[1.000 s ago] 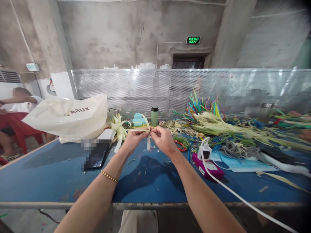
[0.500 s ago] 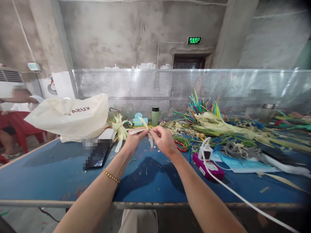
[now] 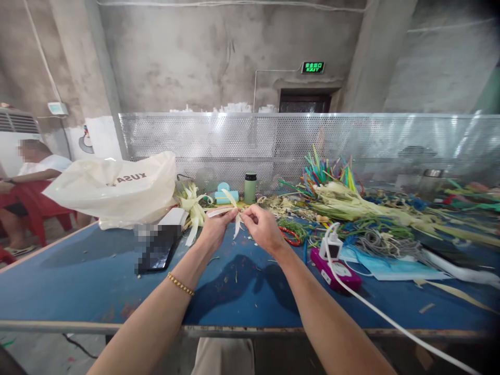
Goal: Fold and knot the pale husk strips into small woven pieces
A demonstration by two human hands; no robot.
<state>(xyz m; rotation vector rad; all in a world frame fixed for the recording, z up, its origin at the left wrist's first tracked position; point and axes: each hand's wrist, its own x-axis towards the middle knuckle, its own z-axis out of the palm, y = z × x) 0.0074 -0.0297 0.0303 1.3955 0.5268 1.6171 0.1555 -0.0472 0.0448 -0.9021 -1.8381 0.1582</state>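
Note:
Pale corn husk strips (image 3: 237, 225) cross each other between my hands, above the middle of the table. My left hand (image 3: 217, 225) pinches them near the crossing; one strip end points left over the fingers and another sticks up. At the crossing's right side, the thumb and forefinger of my right hand (image 3: 262, 225) are pressed together on the husk. The exact grip at the fingertips is too small to make out. Just behind my left hand lies a bundle of corn husks (image 3: 192, 203).
A white plastic bag (image 3: 113, 195) and a dark phone (image 3: 159, 249) lie left. Behind my hands stands a green bottle (image 3: 250, 188). Right are piled husks (image 3: 344, 200), a purple power strip (image 3: 339, 273) with a white cable, and a blue mask (image 3: 398, 268). A person sits far left.
The hanging strip end has swung left and now points down-left below the crossing. Both hands keep nearly the same place. The seated person at far left has lowered an arm.

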